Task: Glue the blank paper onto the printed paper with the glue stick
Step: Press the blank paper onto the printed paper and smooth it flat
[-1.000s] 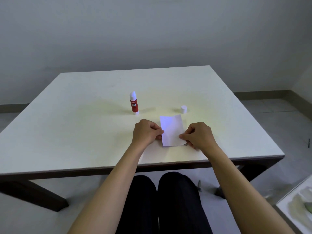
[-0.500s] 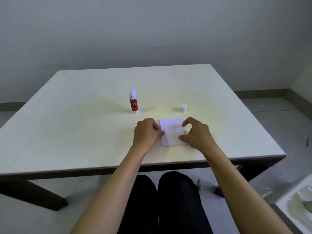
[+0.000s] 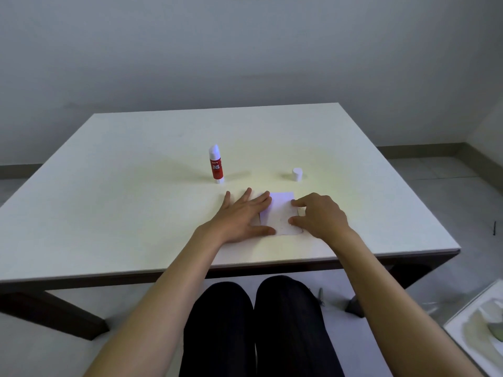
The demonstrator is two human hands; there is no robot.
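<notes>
A small white blank paper (image 3: 281, 213) lies flat on the white table (image 3: 136, 200) near its front edge. Faint print shows through it, and a printed paper's edge (image 3: 299, 212) peeks out on its right. My left hand (image 3: 242, 217) lies flat with fingers spread, pressing the paper's left side. My right hand (image 3: 318, 216) presses its right edge with fingertips and thumb. The red glue stick (image 3: 216, 165) stands upright and uncapped behind my left hand. Its white cap (image 3: 297, 174) stands behind the paper, to the right.
The table's front edge runs just below my wrists, with my dark-trousered legs (image 3: 255, 327) under it. A grey wall stands behind the table. A pale tray-like object (image 3: 479, 327) lies on the floor at the lower right.
The paper, held tilted by both hands a second ago, now lies flat. My left hand has opened from pinching to a flat spread palm on it. My right hand shifted to pressing with fingertips.
</notes>
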